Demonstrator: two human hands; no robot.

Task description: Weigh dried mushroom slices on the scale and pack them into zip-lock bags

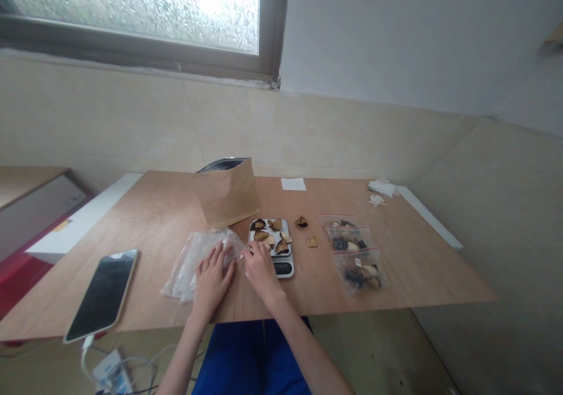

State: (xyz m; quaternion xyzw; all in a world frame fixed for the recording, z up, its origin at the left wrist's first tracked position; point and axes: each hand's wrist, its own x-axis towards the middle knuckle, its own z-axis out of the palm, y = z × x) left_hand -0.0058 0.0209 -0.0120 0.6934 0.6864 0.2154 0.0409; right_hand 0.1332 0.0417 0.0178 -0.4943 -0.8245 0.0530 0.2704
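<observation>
My left hand (213,278) lies with its fingers spread on a clear plastic bag (181,278), which rests crumpled on the table. My right hand (260,269) is closed in a pinch at the bag's right edge, in front of the small white digital scale (286,260). Several dried brown and pale pieces (275,224), which look like dried mushroom slices, sit on the scale's plate. My right fingers hide the plate's lower left corner. Two more dried pieces lie right of the scale, a dark curled one (301,221) and a pale flat one (312,242).
Behind the plastic bag stands an open brown paper pouch (229,193). Three zip bags of dried pieces (363,275) overlap at the right. A plugged-in phone (103,292) lies at the left. White paper (293,184) and crumpled tissue (382,187) are near the wall.
</observation>
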